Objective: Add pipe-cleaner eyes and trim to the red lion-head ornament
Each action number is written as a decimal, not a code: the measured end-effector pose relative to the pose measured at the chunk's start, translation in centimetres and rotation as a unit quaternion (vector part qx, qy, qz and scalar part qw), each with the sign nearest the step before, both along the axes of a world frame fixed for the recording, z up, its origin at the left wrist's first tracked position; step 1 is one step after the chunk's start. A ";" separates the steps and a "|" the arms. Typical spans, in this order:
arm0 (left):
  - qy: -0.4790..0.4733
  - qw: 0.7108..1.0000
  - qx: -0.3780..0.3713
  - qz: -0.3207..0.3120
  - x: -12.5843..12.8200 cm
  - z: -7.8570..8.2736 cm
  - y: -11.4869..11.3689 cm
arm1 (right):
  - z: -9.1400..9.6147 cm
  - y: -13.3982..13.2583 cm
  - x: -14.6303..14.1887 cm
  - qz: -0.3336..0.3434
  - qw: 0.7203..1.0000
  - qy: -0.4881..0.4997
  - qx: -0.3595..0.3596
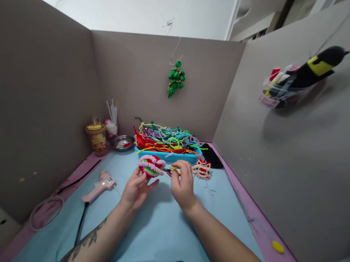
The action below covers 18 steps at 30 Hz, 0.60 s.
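Between the fingers of my left hand [137, 188] is a round pipe-cleaner craft piece [151, 166], red and green with fluffy pale pink curls over it. My right hand [182, 185] grips small pliers or cutters [173, 171] with yellow-and-red handles. The dark tip of the tool points left and meets the right side of the piece, or lies very close to it. Both hands are raised above the blue cloth [159, 230]. Just right of my right hand lies a cream and red pipe-cleaner face [202, 170].
A blue tray [167, 156] heaped with coloured pipe cleaners stands at the back. On the left are a pink glue gun [99, 186] with its cord, a metal bowl [122, 142] and a lidded cup [97, 138]. Grey panels [163, 80] enclose three sides; a green ornament [176, 79] hangs behind.
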State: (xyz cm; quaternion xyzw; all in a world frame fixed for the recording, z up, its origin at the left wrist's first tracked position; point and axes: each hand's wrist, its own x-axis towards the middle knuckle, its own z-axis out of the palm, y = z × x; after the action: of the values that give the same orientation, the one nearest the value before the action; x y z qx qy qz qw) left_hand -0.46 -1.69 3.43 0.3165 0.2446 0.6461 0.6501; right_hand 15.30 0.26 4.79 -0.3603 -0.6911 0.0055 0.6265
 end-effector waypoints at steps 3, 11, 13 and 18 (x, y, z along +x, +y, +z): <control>-0.027 1.000 -0.002 -0.007 -0.3 0.1 0.2 | -0.2 -0.1 -0.2 0.003 0.999 -0.046 -0.015; -0.049 0.999 -0.002 -0.012 0.3 -0.4 0.5 | -0.4 -1.0 -1.1 0.002 0.993 -0.117 -0.031; -0.067 0.998 -0.010 -0.010 0.3 -0.5 0.6 | -0.4 -1.0 -1.1 -0.004 0.991 -0.126 -0.035; -0.085 0.996 -0.005 0.001 0.6 -0.9 0.7 | -0.5 -0.8 -1.1 -0.022 0.990 -0.136 -0.039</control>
State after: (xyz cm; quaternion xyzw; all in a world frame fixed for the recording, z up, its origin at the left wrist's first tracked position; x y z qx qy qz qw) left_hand 0.16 -0.96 2.57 0.2570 0.1919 0.6703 0.6692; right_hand 14.16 -0.58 4.29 -0.3969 -0.7610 -0.0302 0.5122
